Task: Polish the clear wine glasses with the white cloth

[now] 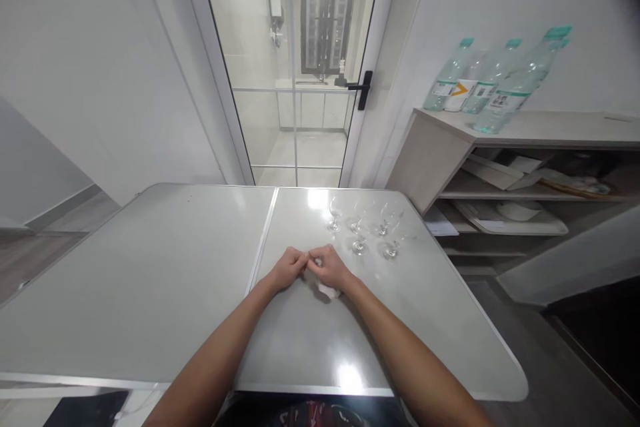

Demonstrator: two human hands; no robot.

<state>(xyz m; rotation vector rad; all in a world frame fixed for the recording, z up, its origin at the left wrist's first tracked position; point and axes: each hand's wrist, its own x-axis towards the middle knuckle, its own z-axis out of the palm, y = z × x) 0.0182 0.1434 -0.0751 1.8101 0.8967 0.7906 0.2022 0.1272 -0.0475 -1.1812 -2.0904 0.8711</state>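
My left hand (290, 267) and my right hand (327, 265) meet over the middle of the table, fingertips touching, both closed. A crumpled white cloth or tissue (328, 291) hangs out below my right hand, held in its fingers. What my left fingers pinch is hidden; a small clear or pale bit shows between the hands, too little to name. Just beyond and to the right, several clear stemmed glasses (359, 245) stand upright in a loose group on the table.
The grey table (150, 280) has a metal seam left of my hands. Behind it is a glass door (320, 127) with a black handle (365, 90). At right, a shelf unit (445, 147) bears several plastic bottles (515, 90), with papers and a tray (520, 223) inside.
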